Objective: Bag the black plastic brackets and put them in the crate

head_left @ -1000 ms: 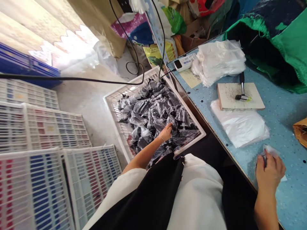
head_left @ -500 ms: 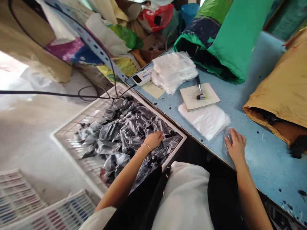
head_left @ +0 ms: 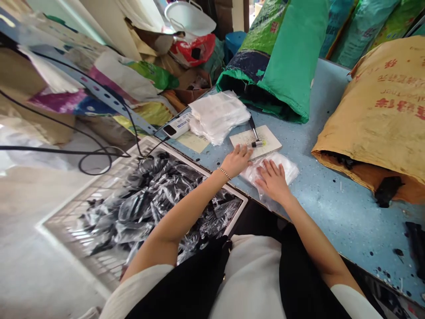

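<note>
On the blue table, my right hand (head_left: 272,179) lies spread over a flat stack of clear plastic bags (head_left: 289,167). Beside it, my left hand (head_left: 236,160), with a beaded bracelet at the wrist, reaches over the stack's left side and the near edge of a pale square board (head_left: 270,139). Its fingers are stretched out. A small hammer-like tool (head_left: 255,137) with a black handle rests on that board. Left of the table, a white plastic crate (head_left: 59,217) holds many black items in clear bags (head_left: 156,186).
Another pile of clear bags (head_left: 217,115) lies behind the board, next to a white power strip (head_left: 177,126) with a black cable. A green sack (head_left: 292,66) and a tan sack (head_left: 372,110) lie on the table, mouths facing me. Small black bits dot the tabletop.
My left hand has moved from the crate up onto the table. My right hand has shifted left onto the bag stack and spread its fingers. The view has turned slightly right.
</note>
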`<action>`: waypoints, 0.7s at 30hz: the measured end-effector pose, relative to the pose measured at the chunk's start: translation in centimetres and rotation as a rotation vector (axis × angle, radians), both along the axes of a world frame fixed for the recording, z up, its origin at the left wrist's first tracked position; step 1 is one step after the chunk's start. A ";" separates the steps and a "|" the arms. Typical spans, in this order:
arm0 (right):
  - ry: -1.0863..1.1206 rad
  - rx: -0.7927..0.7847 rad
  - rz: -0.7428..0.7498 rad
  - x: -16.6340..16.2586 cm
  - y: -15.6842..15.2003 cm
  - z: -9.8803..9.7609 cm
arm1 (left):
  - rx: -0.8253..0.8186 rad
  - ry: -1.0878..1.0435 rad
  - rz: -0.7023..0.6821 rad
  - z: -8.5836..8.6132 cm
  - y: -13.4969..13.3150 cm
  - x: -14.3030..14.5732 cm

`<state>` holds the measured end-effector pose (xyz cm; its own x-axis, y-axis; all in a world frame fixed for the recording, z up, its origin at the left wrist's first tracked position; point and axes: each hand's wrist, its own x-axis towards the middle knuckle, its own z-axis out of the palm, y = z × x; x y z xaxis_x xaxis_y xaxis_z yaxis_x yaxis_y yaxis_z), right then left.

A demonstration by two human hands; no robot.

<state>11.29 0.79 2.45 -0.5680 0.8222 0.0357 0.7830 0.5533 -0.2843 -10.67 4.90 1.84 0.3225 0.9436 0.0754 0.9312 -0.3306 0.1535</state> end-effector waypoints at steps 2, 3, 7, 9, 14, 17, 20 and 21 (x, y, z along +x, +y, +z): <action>-0.034 0.014 -0.026 -0.5 -0.2 -0.1 | 0.026 0.012 -0.020 0.0 -0.3 -0.2; -0.044 0.021 -0.039 -0.6 -0.2 0.0 | 0.039 0.013 -0.028 0.2 -0.3 -0.3; -0.062 0.041 -0.092 -1.0 0.6 0.6 | 0.099 -0.004 -0.037 1.3 0.3 -1.0; -0.059 0.050 -0.128 -1.5 1.5 0.9 | 0.115 -0.010 -0.031 1.9 0.8 -1.4; 0.028 0.039 -0.135 -2.9 3.9 1.0 | 0.103 0.021 -0.021 2.3 0.6 -1.1; 0.229 0.011 -0.159 -0.7 3.7 0.3 | 0.064 0.014 0.005 1.5 -0.4 -0.6; 0.460 0.109 -0.285 6.4 3.1 -0.9 | 0.021 -0.033 0.024 0.8 -1.9 -0.7; 0.493 0.170 -0.349 9.5 3.0 -1.2 | 0.027 -0.063 0.019 0.7 -2.3 -0.7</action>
<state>20.83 3.84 1.27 -0.1504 0.9161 0.3716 0.7250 0.3577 -0.5886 -11.40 2.64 2.53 0.2989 0.9467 0.1200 0.9261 -0.3181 0.2029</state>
